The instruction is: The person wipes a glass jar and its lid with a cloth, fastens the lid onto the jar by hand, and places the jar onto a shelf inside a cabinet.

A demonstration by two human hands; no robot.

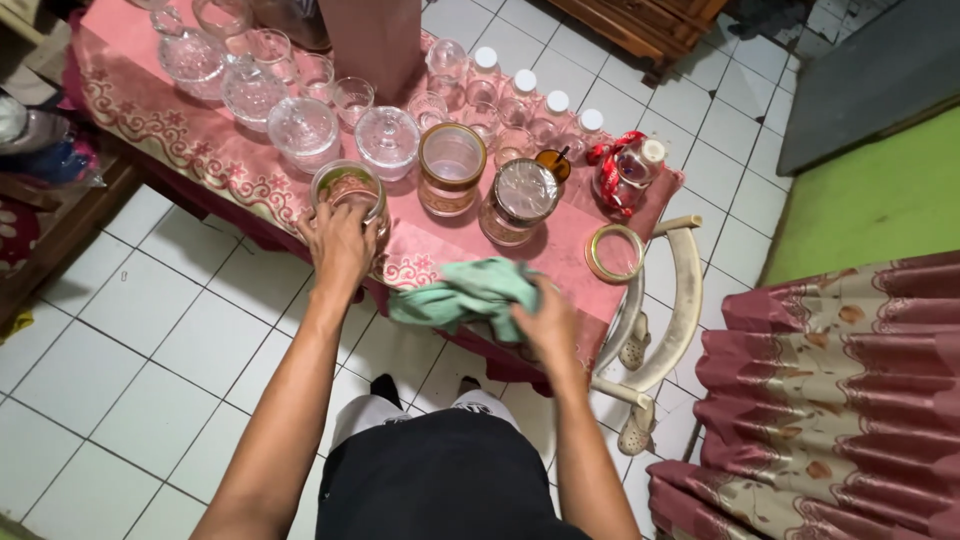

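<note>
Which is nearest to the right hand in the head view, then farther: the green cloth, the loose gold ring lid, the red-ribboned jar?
From the right hand:
1. Green cloth, gripped in it, at the table's near edge.
2. Gold ring lid, lying flat, up and to the right.
3. Red-ribboned jar, beyond the lid, at the table's right end.

Both bare arms reach forward from the bottom of the frame toward its middle. The left hand sits left of centre, fingers curled downward in a grip. The right hand, lower and right of centre, is closed, knuckles up.
</note>
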